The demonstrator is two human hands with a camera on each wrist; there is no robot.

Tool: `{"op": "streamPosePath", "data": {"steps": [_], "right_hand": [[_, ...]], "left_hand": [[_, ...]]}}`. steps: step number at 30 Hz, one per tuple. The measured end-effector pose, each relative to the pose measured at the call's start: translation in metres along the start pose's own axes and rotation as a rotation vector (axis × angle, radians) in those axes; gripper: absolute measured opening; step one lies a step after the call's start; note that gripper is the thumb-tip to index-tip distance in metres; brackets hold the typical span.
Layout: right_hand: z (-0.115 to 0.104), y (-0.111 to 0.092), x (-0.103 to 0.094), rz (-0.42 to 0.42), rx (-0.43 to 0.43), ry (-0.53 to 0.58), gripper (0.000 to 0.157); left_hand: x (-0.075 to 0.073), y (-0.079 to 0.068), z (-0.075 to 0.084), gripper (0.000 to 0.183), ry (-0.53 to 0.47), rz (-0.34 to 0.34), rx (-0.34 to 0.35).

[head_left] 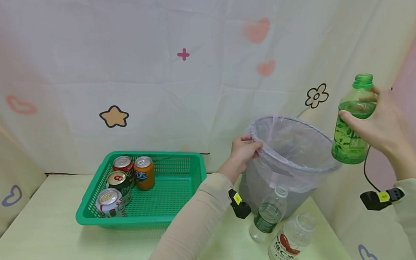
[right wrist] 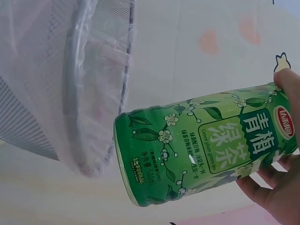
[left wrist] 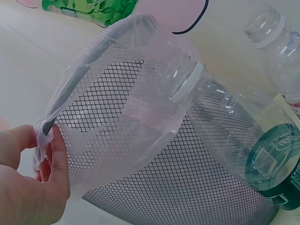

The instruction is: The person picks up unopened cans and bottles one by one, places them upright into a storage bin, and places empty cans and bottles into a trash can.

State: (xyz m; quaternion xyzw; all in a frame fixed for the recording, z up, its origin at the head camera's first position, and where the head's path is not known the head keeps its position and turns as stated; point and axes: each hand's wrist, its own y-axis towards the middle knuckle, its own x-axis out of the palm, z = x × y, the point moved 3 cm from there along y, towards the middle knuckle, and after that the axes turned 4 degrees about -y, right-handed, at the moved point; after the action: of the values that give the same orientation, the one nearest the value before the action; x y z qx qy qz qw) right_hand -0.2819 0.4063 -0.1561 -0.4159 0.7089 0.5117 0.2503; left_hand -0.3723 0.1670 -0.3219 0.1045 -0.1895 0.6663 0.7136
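Observation:
My right hand [head_left: 388, 120] grips a green tea bottle [head_left: 351, 133] with no cap, held upright in the air by the right rim of the trash can. Its printed label [right wrist: 197, 145] faces the right wrist camera. My left hand [head_left: 243, 151] pinches the thin plastic liner [left wrist: 44, 136] at the left rim of the mesh trash can [head_left: 258, 179]. The can is tilted, and the liner is folded over its rim. In front of it stand a clear bottle with a green label [head_left: 267, 217] and a wider clear bottle with a red-and-white label [head_left: 290, 242].
Left of the trash can, a green plastic basket [head_left: 175, 218] sits on the pale table [head_left: 40, 231]. Several drink cans stand in its left part, among them an orange can [head_left: 144, 173]. A patterned curtain [head_left: 143, 83] hangs behind.

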Motion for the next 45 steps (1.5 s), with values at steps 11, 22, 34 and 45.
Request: {"op": "streamPosePath", "data": {"steps": [11, 22, 34, 45], "right_hand": [[-0.008, 0.014, 0.017, -0.083, -0.003, 0.049, 0.088], [-0.014, 0.026, 0.03, -0.138, -0.034, 0.079, 0.089], [-0.012, 0.024, 0.051, -0.219, -0.068, 0.112, 0.09], [-0.027, 0.027, 0.064, -0.279, -0.109, 0.011, 0.095]], "left_hand": [[-0.001, -0.002, 0.0, 0.033, 0.01, 0.001, -0.013], [-0.001, -0.003, 0.002, 0.034, -0.006, -0.005, -0.009], [0.003, -0.003, 0.001, 0.032, -0.005, -0.005, -0.007], [0.005, -0.004, 0.003, 0.031, -0.014, -0.01, -0.003]]}}
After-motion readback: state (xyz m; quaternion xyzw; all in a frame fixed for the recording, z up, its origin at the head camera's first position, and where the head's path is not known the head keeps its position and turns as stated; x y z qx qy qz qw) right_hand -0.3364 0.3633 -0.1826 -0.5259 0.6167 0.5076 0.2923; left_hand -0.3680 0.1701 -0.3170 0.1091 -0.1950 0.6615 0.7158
